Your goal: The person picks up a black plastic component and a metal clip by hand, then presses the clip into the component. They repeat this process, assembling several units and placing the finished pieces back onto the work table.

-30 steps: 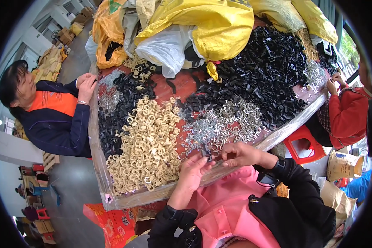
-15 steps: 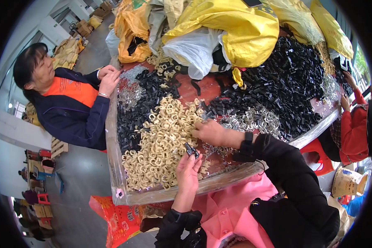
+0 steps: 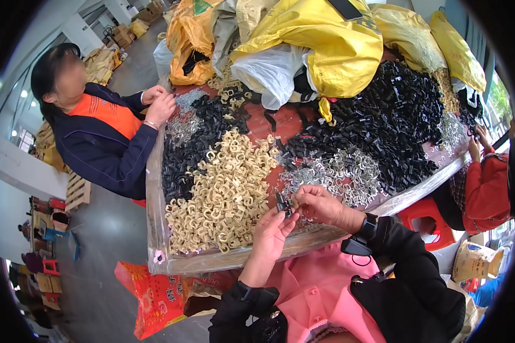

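My left hand (image 3: 270,233) pinches a small black plastic clip-like part (image 3: 282,202) between thumb and fingertips, over the near edge of the table. Right beside it, my right hand (image 3: 321,206) has its thumb and fingers pressed together, the tips almost touching the black part. Whatever sits in that pinch is too small to make out. Left of my hands spreads a heap of beige C-shaped plastic pieces (image 3: 226,197). Just beyond my right hand lie bent silver metal clips (image 3: 352,174).
Large black-part heaps (image 3: 389,114) cover the table's right side. Yellow sacks (image 3: 349,51) and an orange bag (image 3: 189,40) stand at the back. A wooden rim (image 3: 229,262) edges the table. One co-worker (image 3: 106,131) works at left, another (image 3: 486,183) at right, near a red stool (image 3: 426,223).
My right hand has left the beige heap and come back toward me, meeting my left hand. My left hand, still holding the black part, has shifted slightly right.
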`<action>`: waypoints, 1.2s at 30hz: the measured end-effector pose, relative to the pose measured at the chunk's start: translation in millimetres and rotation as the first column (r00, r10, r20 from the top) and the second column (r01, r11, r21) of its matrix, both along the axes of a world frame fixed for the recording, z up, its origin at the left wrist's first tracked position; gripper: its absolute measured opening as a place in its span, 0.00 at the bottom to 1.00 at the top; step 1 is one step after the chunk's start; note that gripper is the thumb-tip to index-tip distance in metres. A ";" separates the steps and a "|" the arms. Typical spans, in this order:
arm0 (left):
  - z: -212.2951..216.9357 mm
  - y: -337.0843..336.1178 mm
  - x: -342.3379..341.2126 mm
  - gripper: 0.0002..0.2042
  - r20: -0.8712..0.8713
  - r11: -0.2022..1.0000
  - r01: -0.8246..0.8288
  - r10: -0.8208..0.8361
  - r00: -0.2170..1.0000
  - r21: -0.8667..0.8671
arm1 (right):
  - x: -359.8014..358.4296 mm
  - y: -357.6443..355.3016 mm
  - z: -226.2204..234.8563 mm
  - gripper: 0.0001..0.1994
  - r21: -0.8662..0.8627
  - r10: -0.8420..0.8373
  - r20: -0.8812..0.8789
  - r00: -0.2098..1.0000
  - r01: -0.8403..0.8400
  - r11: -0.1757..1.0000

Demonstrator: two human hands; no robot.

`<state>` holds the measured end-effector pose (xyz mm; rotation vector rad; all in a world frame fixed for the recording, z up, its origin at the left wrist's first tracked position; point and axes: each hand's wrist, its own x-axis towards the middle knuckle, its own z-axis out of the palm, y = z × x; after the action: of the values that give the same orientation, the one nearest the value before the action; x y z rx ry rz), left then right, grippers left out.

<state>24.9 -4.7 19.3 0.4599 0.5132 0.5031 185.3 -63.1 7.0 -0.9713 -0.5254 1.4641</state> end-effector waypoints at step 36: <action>-20.1 -4.2 -1.1 0.09 -0.045 0.964 0.203 -0.214 0.976 -0.170 | -5.7 -19.6 5.9 0.02 0.151 0.001 0.201 0.980 -0.032 0.988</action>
<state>23.8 -8.9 -0.7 0.3675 0.5553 0.2416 179.6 -82.7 12.9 -0.9987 -0.7835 1.3266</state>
